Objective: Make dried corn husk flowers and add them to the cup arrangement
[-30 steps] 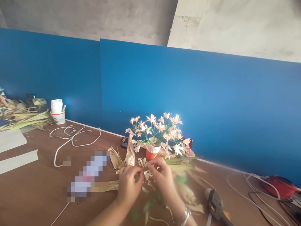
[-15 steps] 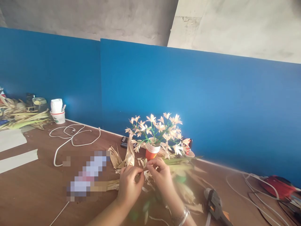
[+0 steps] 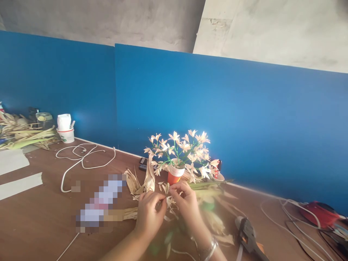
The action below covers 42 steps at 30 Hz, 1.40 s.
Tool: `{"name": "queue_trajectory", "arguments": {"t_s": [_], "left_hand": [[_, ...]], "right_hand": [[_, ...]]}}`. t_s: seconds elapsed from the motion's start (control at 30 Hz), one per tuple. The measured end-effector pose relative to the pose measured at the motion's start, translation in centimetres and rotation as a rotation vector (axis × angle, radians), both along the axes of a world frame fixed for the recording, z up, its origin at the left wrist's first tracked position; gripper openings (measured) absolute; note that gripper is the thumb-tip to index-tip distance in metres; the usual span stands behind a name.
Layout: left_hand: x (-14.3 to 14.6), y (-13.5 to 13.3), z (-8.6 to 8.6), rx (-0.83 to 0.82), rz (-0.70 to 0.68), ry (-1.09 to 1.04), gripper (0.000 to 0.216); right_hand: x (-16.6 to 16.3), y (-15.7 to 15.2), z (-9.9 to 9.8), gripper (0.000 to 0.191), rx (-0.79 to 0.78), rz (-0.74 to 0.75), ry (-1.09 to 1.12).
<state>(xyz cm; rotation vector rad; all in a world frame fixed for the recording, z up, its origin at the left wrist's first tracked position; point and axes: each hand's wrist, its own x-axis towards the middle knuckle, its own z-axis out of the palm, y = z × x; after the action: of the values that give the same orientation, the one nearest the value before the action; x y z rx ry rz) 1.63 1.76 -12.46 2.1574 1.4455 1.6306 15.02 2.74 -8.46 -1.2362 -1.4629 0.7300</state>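
Head view: left hand [image 3: 149,210] and right hand [image 3: 187,200], thumbs and forefingers pinched closed, seemingly hold a small pale flower [image 3: 166,188] near the paper cup [image 3: 174,178]; likely light, papery, fragile, best gripped at its base.

along the far edge of the desk [image 3: 32,224], from left: a tub [image 3: 65,135], a remote [image 3: 143,164], flowers [image 3: 185,146] in a cup [image 3: 175,177]. a cable [image 3: 82,159] lies right of the tub, husks [image 3: 149,178] before the remote, a glue gun [image 3: 248,233] well right of the cup.
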Motion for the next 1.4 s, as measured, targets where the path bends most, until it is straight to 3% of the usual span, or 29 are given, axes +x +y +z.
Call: {"name": "queue_trajectory", "arguments": {"t_s": [0.37, 0.63, 0.93, 1.17, 1.4], "left_hand": [[-0.8, 0.8, -0.3, -0.005, 0.032, -0.054, 0.013], [-0.6, 0.0, 0.5, 0.064, 0.000, 0.014, 0.015], [-0.5, -0.3, 0.6, 0.062, -0.032, 0.042, 0.013], [-0.2, -0.1, 0.6, -0.024, -0.079, -0.014, 0.009], [-0.1, 0.2, -0.1, -0.103, -0.130, -0.089, 0.011]], "right_hand": [[1.3, 0.5, 0.8, 0.026, -0.146, -0.010, 0.086], [0.3, -0.4, 2.2, 0.047, -0.394, 0.045, 0.233], [0.8, -0.2, 2.0, 0.037, -0.455, 0.073, 0.286], [1.0, 0.3, 1.2, 0.027, -0.477, 0.127, 0.303], [0.9, 0.0, 1.7, 0.028, -0.484, 0.138, 0.315]]}}
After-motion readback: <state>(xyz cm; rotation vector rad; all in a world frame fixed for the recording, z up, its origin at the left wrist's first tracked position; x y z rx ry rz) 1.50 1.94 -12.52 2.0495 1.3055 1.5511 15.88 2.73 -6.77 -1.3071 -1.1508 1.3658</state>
